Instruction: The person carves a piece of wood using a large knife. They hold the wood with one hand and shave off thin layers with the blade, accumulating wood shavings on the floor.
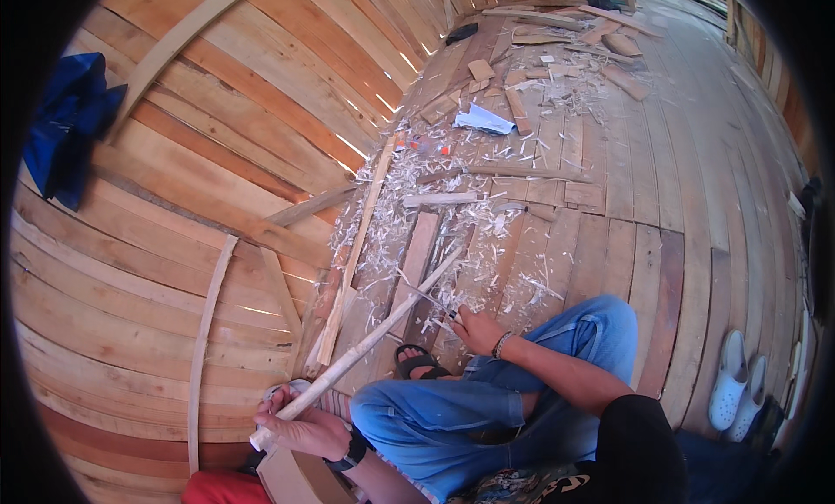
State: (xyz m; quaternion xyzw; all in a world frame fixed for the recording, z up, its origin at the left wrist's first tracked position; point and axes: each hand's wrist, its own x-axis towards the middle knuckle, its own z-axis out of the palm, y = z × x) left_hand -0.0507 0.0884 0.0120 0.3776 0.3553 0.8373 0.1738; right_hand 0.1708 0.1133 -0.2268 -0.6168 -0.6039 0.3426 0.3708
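A long pale wooden pole (365,343) slants across my lap, from lower left up to the wood shavings. My left hand (304,430), with a dark band on its wrist, is wrapped around the pole close to its near end. In my right hand (477,330), a beaded bracelet at its wrist, is the handle of a knife. The thin knife blade (419,290) points up and left and crosses the pole near its far end. Most of the handle is hidden by my fingers.
Curled shavings (409,182) cover the plank floor ahead. A reddish board (418,253), a long batten (365,226) and a hatchet-like tool (529,210) lie there. A blue-white sheet (484,120) is farther off. White clogs (729,380) stand at right; a plank wall (139,304) rises left.
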